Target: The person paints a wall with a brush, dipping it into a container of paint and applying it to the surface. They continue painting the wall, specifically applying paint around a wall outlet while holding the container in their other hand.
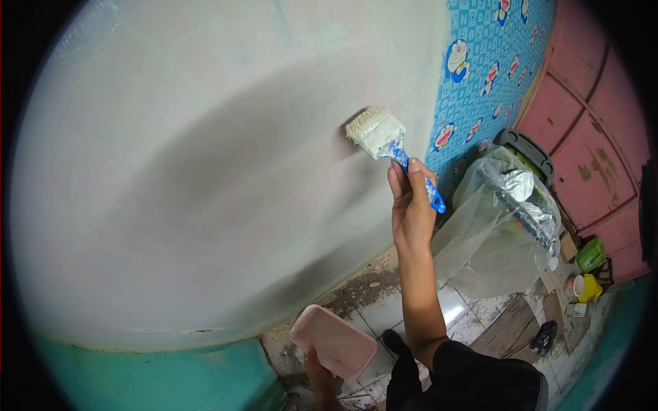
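My right hand (414, 198) is closed around the blue handle of a paintbrush (385, 135), its wide bristles thick with white paint. The bristle end is close against the whitish wall (226, 185), where a small shadow lies beside it. Lower down, my left hand (317, 373) grips the edge of a pink rectangular tub (334, 340); some of its fingers are hidden behind the tub wall. Pale paint coats the inside of the tub.
Blue cartoon wallpaper (473, 75) borders the painted wall on the right. A clear plastic bag (473, 240) bulges beside a pink door (589, 130). Wooden boards (508, 325), a black plastic bag (545, 336) and a yellow item (589, 288) lie on the dirty tiles. A green surface (164, 373) runs below the wall.
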`<action>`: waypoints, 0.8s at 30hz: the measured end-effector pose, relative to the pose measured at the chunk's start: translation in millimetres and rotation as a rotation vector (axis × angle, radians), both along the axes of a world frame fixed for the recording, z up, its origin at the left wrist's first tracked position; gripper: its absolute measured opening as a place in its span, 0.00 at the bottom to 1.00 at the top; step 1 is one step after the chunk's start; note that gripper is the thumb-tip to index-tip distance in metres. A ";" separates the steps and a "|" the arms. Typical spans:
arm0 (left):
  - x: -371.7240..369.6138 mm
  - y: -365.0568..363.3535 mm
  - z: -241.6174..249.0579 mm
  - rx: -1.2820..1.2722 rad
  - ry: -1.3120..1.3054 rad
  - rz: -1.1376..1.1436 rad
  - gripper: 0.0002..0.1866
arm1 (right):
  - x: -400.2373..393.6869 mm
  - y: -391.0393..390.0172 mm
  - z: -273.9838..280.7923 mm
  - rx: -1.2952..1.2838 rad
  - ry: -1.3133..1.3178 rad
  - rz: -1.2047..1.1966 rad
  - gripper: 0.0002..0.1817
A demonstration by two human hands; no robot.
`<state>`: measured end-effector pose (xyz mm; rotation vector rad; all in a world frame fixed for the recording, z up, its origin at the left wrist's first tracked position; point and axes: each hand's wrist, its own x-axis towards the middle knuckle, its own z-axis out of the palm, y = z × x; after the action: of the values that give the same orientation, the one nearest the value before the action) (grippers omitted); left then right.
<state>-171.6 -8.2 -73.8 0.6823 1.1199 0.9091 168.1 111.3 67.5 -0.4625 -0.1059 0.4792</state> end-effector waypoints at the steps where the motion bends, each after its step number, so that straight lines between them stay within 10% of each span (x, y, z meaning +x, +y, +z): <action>1: -0.7 1.3 -1.1 0.002 0.004 -0.007 0.32 | 4.8 5.5 -10.5 0.036 0.022 0.025 0.11; 18: -16.4 -22.9 -95.0 -0.238 0.164 0.099 0.39 | -15.1 -5.9 -532.4 -0.375 0.462 0.086 0.16; 24: -18.1 -19.2 -73.0 -0.422 0.073 0.147 0.45 | -29.7 7.5 -512.9 -0.653 0.465 -0.026 0.10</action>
<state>-189.6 -27.5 -146.7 0.2912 1.3887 0.7405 138.5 118.8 -445.4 -0.9742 0.5201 0.5820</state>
